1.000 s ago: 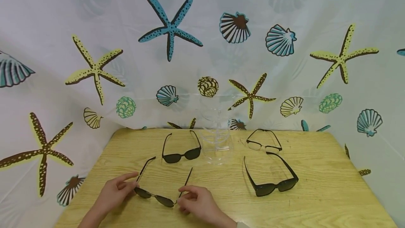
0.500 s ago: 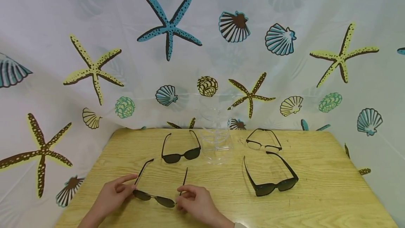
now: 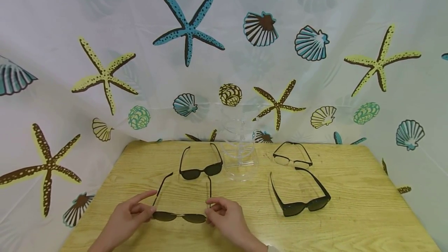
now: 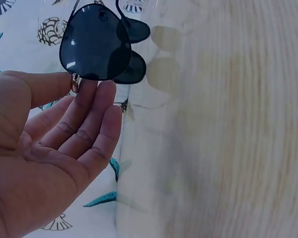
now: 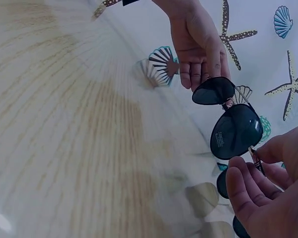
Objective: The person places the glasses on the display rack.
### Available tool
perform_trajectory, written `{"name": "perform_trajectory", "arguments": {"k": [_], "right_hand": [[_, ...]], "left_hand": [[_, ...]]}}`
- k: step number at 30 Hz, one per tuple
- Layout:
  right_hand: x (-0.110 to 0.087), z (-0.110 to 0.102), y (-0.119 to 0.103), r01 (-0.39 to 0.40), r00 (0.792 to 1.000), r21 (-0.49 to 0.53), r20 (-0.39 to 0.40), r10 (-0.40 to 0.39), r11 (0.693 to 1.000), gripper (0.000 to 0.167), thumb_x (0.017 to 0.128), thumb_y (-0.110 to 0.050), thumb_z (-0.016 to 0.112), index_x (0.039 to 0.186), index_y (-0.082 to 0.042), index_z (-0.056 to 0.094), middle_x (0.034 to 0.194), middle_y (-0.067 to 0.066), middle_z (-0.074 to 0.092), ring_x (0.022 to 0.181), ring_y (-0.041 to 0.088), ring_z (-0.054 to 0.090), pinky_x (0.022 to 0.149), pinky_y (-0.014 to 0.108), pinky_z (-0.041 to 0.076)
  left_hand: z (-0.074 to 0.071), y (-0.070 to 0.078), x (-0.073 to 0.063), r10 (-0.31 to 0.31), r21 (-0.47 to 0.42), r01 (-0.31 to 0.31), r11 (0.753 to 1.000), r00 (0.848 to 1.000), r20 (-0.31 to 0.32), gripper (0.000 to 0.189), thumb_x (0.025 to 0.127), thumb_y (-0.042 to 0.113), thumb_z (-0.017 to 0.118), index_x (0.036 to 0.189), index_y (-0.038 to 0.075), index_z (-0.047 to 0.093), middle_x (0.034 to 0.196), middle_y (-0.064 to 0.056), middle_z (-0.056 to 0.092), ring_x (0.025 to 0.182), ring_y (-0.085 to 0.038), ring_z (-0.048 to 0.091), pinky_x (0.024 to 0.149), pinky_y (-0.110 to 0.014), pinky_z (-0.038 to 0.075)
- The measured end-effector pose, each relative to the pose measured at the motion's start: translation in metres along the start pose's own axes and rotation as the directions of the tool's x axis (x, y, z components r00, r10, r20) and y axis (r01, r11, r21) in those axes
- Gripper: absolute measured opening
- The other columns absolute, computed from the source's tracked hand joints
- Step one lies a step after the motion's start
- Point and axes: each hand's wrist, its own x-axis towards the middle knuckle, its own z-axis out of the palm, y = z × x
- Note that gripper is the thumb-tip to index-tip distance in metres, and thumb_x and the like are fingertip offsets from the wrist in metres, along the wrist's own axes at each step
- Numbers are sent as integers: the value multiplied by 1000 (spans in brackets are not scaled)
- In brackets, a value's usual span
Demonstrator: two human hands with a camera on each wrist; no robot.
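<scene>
Both hands hold a pair of aviator-style sunglasses [image 3: 164,216] with dark lenses and a thin gold bridge, temples unfolded and pointing away. At the left hinge, my left hand [image 3: 127,217] pinches the frame between thumb and fingers. My right hand [image 3: 228,219] pinches the opposite hinge, fingers curled at the temple. In the left wrist view one dark lens [image 4: 97,44] stands above the fingertips. The right wrist view shows the lens [image 5: 237,131] nearest my right hand, with a small pale label on it, and my left hand [image 5: 198,49] at the far end.
Black sunglasses [image 3: 201,171] lie just behind the held pair. A clear display stand [image 3: 239,162] stands at the back middle. To the right are thick black sunglasses [image 3: 305,206] and dark-browed clear eyeglasses [image 3: 292,161]. A shell-and-starfish curtain [image 3: 217,69] surrounds the wooden table [image 3: 350,189].
The held sunglasses have shifted right and turned from slanted to nearly level. My right hand has moved right and slightly away with its end, and the right temple now points straight back.
</scene>
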Motion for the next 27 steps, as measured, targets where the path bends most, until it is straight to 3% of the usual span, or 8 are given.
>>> {"name": "perform_trajectory", "arguments": {"k": [13, 21, 27], "right_hand": [[-2, -33, -14, 40, 995, -65, -93, -46, 997, 25, 100, -10, 72, 124, -5, 75, 94, 13, 74, 75, 23, 74, 65, 22, 57], [0, -52, -15, 42, 986, -130, -156, -62, 991, 25, 100, -9, 71, 124, -4, 74, 93, 15, 74, 75, 25, 74, 66, 28, 60], [2, -65, -14, 37, 975, -130, -214, -65, 991, 25, 99, -7, 70, 124, -3, 74, 94, 18, 73, 72, 17, 72, 65, 28, 60]], "left_hand": [[28, 26, 7, 155, -11, -156, 988, 987, -35, 55, 102, 17, 71, 153, 3, 54, 97, -8, 82, 83, -14, 76, 75, -28, 60], [52, 37, 22, 144, -24, -147, 989, 985, -90, 49, 100, 12, 72, 148, 6, 60, 93, -9, 81, 74, -14, 72, 64, -26, 52], [69, 45, 36, 130, -72, -137, 988, 987, -98, 49, 101, 12, 71, 148, 6, 60, 96, -13, 80, 74, -14, 70, 59, -26, 48]]}}
